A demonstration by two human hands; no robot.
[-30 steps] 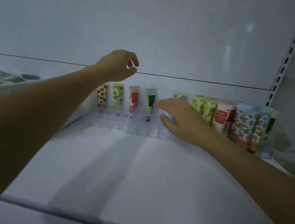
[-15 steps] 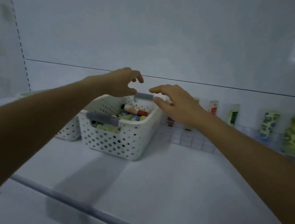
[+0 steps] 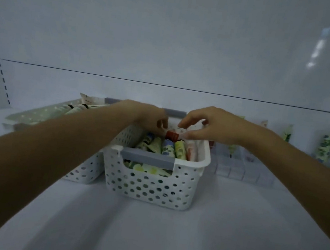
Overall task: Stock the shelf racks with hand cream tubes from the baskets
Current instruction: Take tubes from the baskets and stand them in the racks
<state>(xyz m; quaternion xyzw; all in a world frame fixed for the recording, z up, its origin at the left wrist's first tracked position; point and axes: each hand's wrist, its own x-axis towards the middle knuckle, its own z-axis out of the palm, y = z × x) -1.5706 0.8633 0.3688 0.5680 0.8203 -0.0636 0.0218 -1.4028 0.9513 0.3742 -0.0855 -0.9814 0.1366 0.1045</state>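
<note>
A white perforated basket (image 3: 152,185) with grey handles stands mid-shelf, filled with several hand cream tubes (image 3: 167,148) lying side by side. Both hands are over its far end. My right hand (image 3: 209,126) pinches a red tube (image 3: 172,135) between thumb and fingers at the top of the pile. Just left of that tube, my left hand (image 3: 148,116) has its fingers loosely curled down into the basket, and I see nothing held in them. The clear shelf rack (image 3: 237,173) runs along the back on the right, with a few patterned tubes (image 3: 327,144) upright in it.
A second white basket (image 3: 83,175) sits to the left, partly behind my left forearm, with green tubes (image 3: 74,107) in it. The white shelf floor (image 3: 166,239) stretches in front of the baskets. The back wall and a slotted upright (image 3: 0,67) bound the shelf.
The view has swung left from the rack to the baskets. Both hands have dropped from above the basket's rim into it, and my right hand has closed on the red tube.
</note>
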